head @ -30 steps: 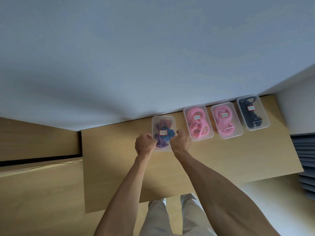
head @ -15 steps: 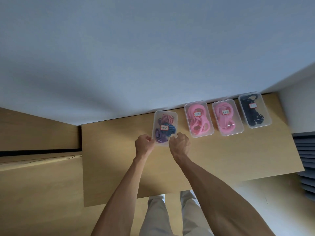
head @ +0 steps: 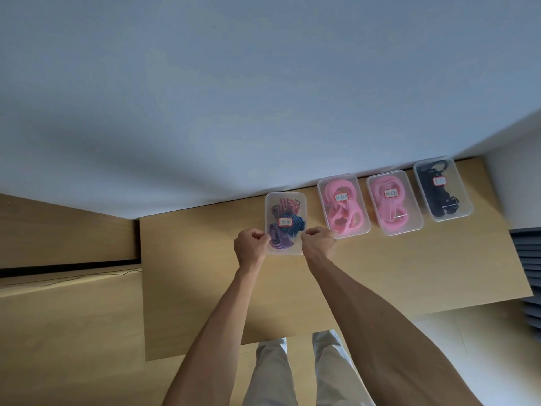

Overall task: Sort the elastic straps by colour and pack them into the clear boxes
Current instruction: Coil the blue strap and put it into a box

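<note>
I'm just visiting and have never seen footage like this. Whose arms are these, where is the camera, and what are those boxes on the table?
No machine here: a person wears a camera on the head, looking down at their own arms. The left hand and right hand grip the sides of a clear box of striped straps on a wooden table. To its right, along the wall, stand two clear boxes of pink straps and one of dark straps. Each lid bears a small label, too small to read.
</note>
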